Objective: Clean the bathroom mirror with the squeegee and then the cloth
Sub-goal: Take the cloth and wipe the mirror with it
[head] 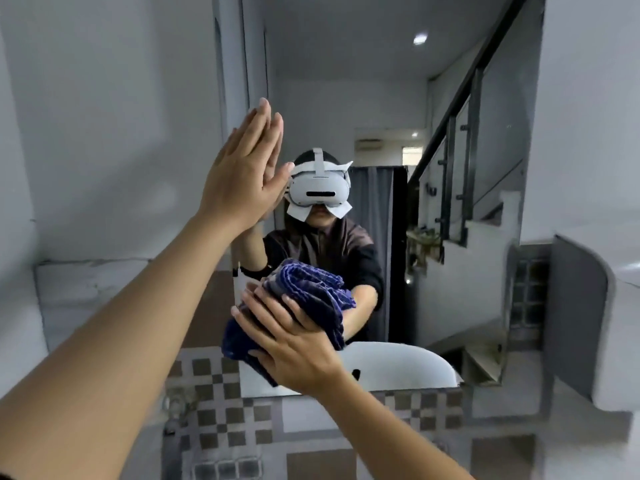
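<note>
Mirror (381,98): tall glass panel fixed to a pale wall, its lower edge just above a band of checkered tiles (221,410).
Cloth (311,299): dark blue, bunched in folds, pressed against the lower part of the glass, near the left edge.
Right hand (298,348): fingers (263,306) spread over the cloth, palm pushing it onto the glass.
Left hand (242,168): flat against the mirror's left edge, higher up, fingers straight and together, grasping nothing.
Reflection: a person in a dark top wearing a white headset (318,188), a white basin (398,365), a grey curtain (370,209) and a staircase with a dark railing (464,109).
Room: grey-white walls, a ledge (93,271) on the left, a ceiling light (419,39) seen in the glass.
Squeegee: not visible.
</note>
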`<state>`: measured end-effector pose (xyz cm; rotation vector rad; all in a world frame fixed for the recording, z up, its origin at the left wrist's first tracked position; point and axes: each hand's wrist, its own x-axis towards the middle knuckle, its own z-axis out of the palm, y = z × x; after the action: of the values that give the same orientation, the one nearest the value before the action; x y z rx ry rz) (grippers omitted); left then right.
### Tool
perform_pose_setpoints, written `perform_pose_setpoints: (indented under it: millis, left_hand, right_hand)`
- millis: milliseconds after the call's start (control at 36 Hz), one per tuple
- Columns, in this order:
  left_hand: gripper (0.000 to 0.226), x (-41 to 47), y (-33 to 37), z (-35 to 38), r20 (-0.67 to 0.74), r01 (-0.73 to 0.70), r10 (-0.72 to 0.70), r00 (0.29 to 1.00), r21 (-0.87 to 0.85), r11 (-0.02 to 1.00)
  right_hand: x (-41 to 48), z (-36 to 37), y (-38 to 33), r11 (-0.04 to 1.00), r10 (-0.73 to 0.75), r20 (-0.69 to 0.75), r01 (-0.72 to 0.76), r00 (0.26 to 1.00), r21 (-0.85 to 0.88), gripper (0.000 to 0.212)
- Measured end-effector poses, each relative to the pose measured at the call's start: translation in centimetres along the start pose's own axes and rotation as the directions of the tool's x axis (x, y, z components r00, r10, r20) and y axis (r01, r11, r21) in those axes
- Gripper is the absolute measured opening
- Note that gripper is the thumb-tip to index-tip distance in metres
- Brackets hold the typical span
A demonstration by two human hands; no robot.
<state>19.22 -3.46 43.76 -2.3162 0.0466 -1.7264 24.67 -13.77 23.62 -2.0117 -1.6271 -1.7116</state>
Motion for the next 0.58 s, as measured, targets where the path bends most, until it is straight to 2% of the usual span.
perform_pose_setpoints:
  millis: [83, 139, 194, 222, 278, 306, 333, 389, 444, 500, 528, 556, 583]
  left_hand:
    - [0.06, -0.2, 0.7, 0.8, -0.027, 0.056, -0.056, 0.998, -0.009, 0.998]
    - [0.058, -0.5, 1.2, 1.5, -0.06, 0.105, -0.108, 0.992, -0.039, 0.994]
    - [0.057, -0.9, 1.8, 2.2, -0.09, 0.143, -0.149, 0.985, -0.068, 0.987]
    - [0.057, -1.0, 1.9, 2.5, -0.106, 0.154, -0.162, 0.981, -0.077, 0.985]
    - [0.055, -1.0, 2.2, 2.9, -0.133, 0.175, -0.185, 0.974, -0.086, 0.981]
    - [0.055, -1.0, 2.3, 3.1, -0.142, 0.184, -0.196, 0.97, -0.092, 0.979]
    - [0.055, -1.1, 2.4, 3.1, -0.15, 0.19, -0.203, 0.968, -0.099, 0.977]
    - [0.055, -1.2, 2.6, 3.0, -0.156, 0.203, -0.218, 0.963, -0.107, 0.973]
    - [0.056, -1.1, 2.3, 3.3, -0.134, 0.206, -0.221, 0.966, -0.115, 0.972]
    - [0.057, -1.0, 1.7, 3.9, -0.089, 0.2, -0.209, 0.974, -0.105, 0.974]
    - [0.059, -1.0, 1.4, 3.9, -0.071, 0.19, -0.197, 0.978, -0.095, 0.977]
    - [0.06, -1.1, 1.0, 3.8, -0.057, 0.171, -0.176, 0.983, -0.093, 0.981]
    - [0.059, -1.2, 0.9, 3.4, -0.045, 0.155, -0.16, 0.986, -0.098, 0.983]
  right_hand:
    - [-3.7, -0.7, 4.9, 0.974, -0.194, 0.082, 0.202, 0.977, -0.101, 0.057]
    - [-6.5, -1.9, 8.9, 0.972, -0.176, 0.089, 0.187, 0.98, -0.143, 0.057]
    - [-9.5, -3.0, 12.5, 0.984, -0.045, 0.044, 0.052, 0.998, -0.168, 0.06]
    - [-11.0, -3.3, 13.9, 0.983, 0.066, 0.018, -0.061, 0.998, -0.174, 0.063]
    - [-13.5, -3.5, 15.4, 0.926, 0.351, -0.028, -0.351, 0.936, -0.137, 0.067]
    - [-14.3, -3.3, 15.4, 0.858, 0.503, -0.057, -0.506, 0.862, -0.082, 0.067]
    - [-14.8, -2.9, 15.0, 0.757, 0.65, -0.086, -0.653, 0.755, -0.015, 0.067]
    - [-14.6, -1.9, 12.9, 0.477, 0.877, -0.129, -0.869, 0.463, 0.129, 0.068]
    - [-12.9, -0.8, 10.1, 0.193, 0.975, -0.157, -0.944, 0.155, 0.266, 0.067]
    - [-10.5, -0.1, 7.3, -0.029, 0.984, -0.15, -0.924, -0.093, 0.382, 0.066]
    - [-9.2, 0.1, 6.1, -0.103, 0.976, -0.133, -0.9, -0.175, 0.424, 0.066]
    - [-8.1, 0.4, 4.9, -0.148, 0.968, -0.116, -0.877, -0.224, 0.458, 0.067]
    - [-7.1, 0.7, 3.8, -0.164, 0.964, -0.108, -0.862, -0.243, 0.48, 0.067]
